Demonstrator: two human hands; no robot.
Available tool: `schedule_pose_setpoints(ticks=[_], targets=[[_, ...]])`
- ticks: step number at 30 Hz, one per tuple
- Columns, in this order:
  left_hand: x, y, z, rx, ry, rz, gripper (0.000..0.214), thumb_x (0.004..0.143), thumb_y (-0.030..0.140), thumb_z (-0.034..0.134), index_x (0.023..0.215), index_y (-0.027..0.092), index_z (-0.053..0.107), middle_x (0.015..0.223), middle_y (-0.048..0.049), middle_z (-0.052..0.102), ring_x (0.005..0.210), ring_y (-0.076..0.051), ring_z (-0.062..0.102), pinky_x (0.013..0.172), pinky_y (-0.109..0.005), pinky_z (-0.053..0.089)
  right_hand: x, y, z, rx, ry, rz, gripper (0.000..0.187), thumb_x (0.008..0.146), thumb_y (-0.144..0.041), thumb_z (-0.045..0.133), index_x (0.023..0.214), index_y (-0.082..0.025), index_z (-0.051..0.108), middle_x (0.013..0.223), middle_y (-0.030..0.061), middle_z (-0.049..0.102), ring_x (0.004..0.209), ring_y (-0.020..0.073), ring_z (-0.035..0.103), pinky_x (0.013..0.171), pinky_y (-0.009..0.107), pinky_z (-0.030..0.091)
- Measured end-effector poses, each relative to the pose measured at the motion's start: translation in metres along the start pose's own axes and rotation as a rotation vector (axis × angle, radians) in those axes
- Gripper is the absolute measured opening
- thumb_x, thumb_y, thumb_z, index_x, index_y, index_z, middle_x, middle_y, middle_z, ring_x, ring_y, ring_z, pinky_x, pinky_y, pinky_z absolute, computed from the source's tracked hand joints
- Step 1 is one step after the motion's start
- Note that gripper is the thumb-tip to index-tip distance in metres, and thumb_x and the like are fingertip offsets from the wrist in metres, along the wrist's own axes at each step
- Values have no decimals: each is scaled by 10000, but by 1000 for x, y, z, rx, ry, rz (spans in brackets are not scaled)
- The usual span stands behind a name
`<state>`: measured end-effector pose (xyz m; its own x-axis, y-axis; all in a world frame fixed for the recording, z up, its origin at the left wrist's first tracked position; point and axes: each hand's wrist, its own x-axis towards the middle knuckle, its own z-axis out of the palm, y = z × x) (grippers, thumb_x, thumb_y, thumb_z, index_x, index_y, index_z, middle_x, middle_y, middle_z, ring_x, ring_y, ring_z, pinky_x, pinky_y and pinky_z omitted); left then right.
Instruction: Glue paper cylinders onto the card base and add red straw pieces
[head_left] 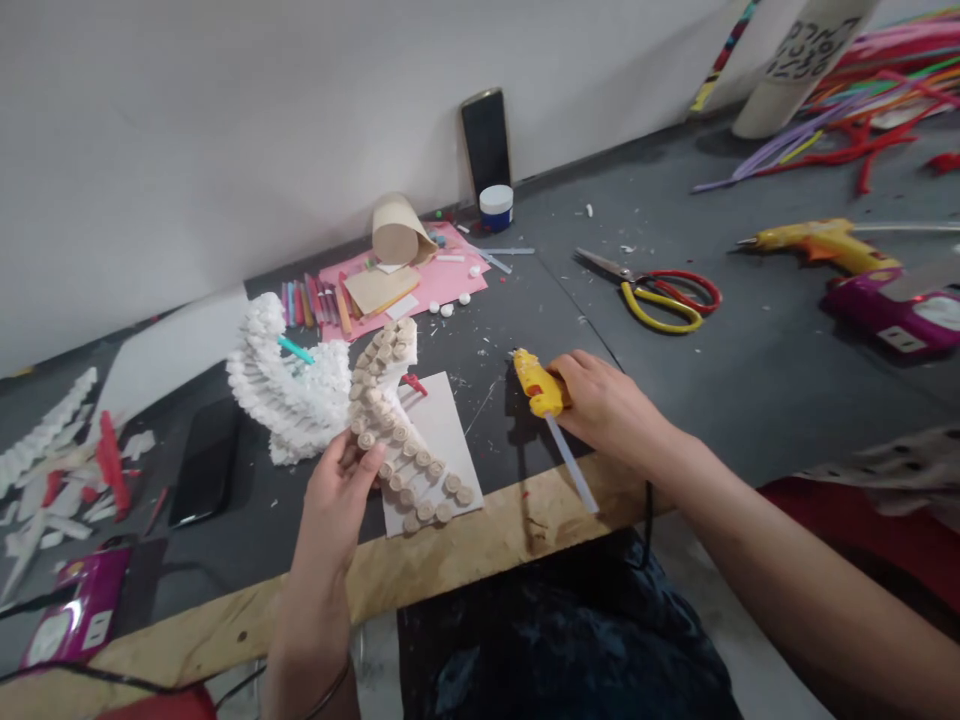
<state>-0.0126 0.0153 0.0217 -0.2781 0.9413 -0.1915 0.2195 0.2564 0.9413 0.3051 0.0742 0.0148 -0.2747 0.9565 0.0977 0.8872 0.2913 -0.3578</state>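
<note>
My left hand (341,490) is closed on the side of a swan-shaped craft piece (394,440), covered with rows of small beige paper rolls and standing on a pale square card (454,430). A small red piece (414,384) sticks out by its neck. In my right hand (600,400) is a yellow hot glue gun (536,378), its nozzle pointing away from me and a clear glue stick (571,468) jutting from its back. The gun is held above the table, apart from the craft piece. Behind my left hand stands a white, fluffy swan-shaped piece (289,390).
Red-and-yellow scissors (652,293), another glue gun (817,240) and purple power strips (900,305) lie around. A black phone (202,465) and white scraps are left. Pink paper (457,285), a blue-white jar (496,208) and a propped phone (486,140) stand near the wall.
</note>
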Motion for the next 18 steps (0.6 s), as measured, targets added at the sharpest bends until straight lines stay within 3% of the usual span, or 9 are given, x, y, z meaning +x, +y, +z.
schedule_pose_setpoints(ticks=[4,8,13,18], targets=[[0,4,0,12,3,-23,574,755,494,760,1237,210,630,1110,-70,716,890,-194,651,704,-247,502,6,7,-5,85,-89,-52,464,823,-270,683,1249,-132,561,1136,150,619,1010,275,609,860,362,470],[1,5,0,-17,17,-45,572,728,486,786,1201,201,636,1061,-60,720,808,-169,631,677,-241,493,6,13,-29,44,-162,-134,644,767,-283,748,1369,-198,534,1321,149,574,1162,330,567,928,428,462],[4,7,1,-21,40,-66,582,680,497,813,1148,191,652,962,-39,712,712,-147,595,629,-240,479,21,-10,-56,89,-66,-331,326,911,-267,614,1233,-233,658,1306,96,635,1140,277,578,956,429,413],[2,17,6,5,72,-77,629,604,555,836,1067,164,668,828,-19,687,638,-133,556,594,-241,457,45,-59,-34,36,-192,-665,253,966,-143,498,1114,-172,700,1216,98,693,1032,237,592,840,370,402]])
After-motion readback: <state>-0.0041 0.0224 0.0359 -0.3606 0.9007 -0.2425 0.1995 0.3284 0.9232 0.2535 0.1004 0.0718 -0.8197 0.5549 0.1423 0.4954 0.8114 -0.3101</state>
